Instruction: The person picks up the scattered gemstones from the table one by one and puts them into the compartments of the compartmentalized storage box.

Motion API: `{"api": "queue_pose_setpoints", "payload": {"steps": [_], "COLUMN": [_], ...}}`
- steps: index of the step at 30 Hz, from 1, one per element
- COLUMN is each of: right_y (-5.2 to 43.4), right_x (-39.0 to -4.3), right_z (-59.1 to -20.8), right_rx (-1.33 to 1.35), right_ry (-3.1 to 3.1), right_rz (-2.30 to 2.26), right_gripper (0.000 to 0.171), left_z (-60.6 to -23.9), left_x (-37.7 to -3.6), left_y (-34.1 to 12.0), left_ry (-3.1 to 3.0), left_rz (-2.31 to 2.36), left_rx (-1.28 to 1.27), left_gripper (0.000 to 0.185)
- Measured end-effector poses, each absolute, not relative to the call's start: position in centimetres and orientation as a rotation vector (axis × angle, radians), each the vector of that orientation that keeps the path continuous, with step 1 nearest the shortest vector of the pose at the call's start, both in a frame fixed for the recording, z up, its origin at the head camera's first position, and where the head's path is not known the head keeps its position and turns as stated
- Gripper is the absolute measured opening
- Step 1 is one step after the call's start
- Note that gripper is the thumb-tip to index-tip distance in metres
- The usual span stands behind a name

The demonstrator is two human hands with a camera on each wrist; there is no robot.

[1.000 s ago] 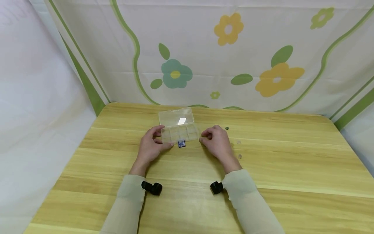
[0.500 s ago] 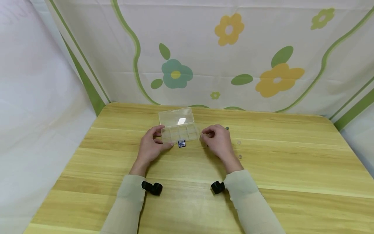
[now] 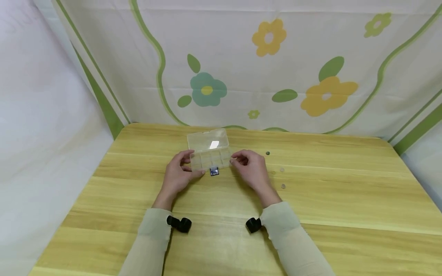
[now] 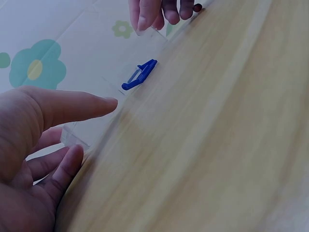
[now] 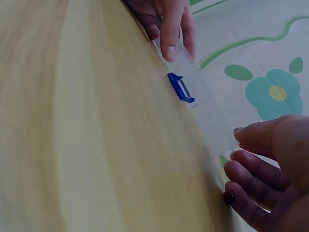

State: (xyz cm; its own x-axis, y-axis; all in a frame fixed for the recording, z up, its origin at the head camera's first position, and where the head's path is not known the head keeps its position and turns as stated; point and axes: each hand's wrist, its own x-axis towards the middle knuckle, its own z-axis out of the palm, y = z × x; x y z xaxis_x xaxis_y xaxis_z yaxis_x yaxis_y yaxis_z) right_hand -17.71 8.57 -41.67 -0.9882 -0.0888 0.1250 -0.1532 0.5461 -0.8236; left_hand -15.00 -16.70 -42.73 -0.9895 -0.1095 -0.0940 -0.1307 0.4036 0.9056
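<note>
A clear plastic compartment box (image 3: 206, 160) stands on the table, its lid (image 3: 203, 140) tipped back and its blue latch (image 3: 214, 171) facing front. My left hand (image 3: 177, 172) grips the left end, thumb along the front and fingers curled behind. My right hand (image 3: 250, 166) is at the right end, thumb and index finger close together over the edge, other fingers curled. I cannot tell whether they pinch anything. A small dark red bead-like piece (image 5: 229, 196) shows right at the outer fingers in the right wrist view; in the left wrist view this dark piece (image 4: 197, 7) sits beside them.
To the right on the wooden table (image 3: 338, 191) lie a small dark green piece (image 3: 267, 153) and two small pale round pieces, a farther one (image 3: 282, 169) and a nearer one (image 3: 283, 186). A flower-printed cloth (image 3: 241, 65) hangs behind the table's back edge.
My right hand has moved left, from beside the box to over its right end. The dark green piece, partly covered half a second ago, shows fully. My left hand stays on the box.
</note>
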Motion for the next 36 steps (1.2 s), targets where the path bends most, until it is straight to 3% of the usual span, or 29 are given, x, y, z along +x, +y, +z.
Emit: {"api": "queue_pose_setpoints", "payload": {"steps": [36], "right_y": [8.6], "right_x": [-17.7], "right_z": [-42.9], "right_rx": [0.241], "right_ry": [-2.603], "right_rz": [1.492], "right_gripper": [0.014], "left_z": [-42.8], "left_x": [-15.2], "left_y": [-16.7], "left_ry": [2.613], "left_rz": [1.681], "left_rx": [-0.220], "left_gripper": [0.082]}}
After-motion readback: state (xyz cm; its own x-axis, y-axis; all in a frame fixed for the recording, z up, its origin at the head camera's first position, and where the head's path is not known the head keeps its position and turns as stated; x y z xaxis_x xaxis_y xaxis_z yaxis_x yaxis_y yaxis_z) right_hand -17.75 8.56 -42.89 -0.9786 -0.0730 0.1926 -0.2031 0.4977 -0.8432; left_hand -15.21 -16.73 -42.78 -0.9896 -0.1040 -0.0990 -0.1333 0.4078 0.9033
